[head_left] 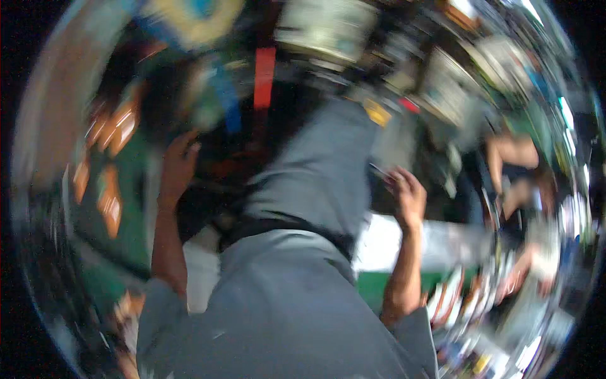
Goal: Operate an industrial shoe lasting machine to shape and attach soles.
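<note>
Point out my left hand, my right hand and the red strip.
Left hand [177, 167]: head view, middle of the hand.
Right hand [409, 194]: head view, middle of the hand.
Red strip [264, 79]: head view, its bright face.

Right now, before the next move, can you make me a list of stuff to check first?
1. Both bare hands in view: ok, left hand and right hand both show.
2. Left hand empty: cannot tell, it is dark and blurred.
3. Right hand empty: cannot tell; a thin pale sliver shows by it, too blurred to name.
4. Left hand apart from the shiny orange-brown pointed pieces: ok.
5. Right hand apart from the other person at the right: ok, there is a gap.
6. Sharp view: not ok, much is smeared.
</note>
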Motion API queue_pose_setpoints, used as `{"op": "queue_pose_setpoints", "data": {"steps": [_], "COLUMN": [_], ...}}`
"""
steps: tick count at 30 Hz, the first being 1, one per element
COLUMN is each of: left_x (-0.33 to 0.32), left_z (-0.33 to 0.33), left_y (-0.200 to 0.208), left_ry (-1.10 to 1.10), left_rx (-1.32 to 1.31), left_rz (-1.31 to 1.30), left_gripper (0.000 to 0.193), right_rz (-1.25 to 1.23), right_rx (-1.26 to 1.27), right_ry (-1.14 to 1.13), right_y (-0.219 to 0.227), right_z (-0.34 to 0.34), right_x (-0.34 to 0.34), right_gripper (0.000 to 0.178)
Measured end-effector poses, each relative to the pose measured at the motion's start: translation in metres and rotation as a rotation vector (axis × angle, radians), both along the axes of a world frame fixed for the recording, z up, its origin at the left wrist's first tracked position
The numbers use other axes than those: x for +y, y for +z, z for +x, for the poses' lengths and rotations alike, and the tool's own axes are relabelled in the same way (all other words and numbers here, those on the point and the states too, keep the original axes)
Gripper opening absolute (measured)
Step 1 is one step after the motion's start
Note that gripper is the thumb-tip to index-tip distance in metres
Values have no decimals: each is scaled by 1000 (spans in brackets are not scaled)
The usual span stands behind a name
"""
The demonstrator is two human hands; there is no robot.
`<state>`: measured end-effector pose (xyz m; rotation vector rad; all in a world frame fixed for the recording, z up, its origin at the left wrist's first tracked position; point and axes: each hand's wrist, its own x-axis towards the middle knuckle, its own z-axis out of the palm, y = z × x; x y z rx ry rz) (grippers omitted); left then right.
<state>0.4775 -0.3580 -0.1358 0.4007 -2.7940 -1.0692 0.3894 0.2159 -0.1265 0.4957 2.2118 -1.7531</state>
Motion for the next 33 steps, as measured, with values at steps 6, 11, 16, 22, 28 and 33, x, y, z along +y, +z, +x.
{"op": "queue_pose_setpoints", "data": {"steps": [6,11,16,22,28,33], "left_x": [237,336,333,377,462,521], "left_z": [-109,-123,-131,-123,-92,-66], "left_y": [24,49,24,49,30,-2], "left_ry": [-569,-1138,-1242,-1300,-1392,-1386], "left_rx": [-61,-162,-165,-164,-271,-526], "left_rz": [378,165,67,5,336,632], "left_gripper": [38,39,37,35,37,46], "right_rz": [658,1001,1126,688,441,-95], "right_rx": [35,-619,-682,-555,-195,71], "right_ry": [-373,-764,-803,-768,-1223,-1281], "right_y": [-51,-74,-105,-137,-183,-129], "right_z": [173,442,613,537,462,398], "right_x": [153,233,277,304,208,139], "right_gripper": [40,45,99,122,120,89]}}
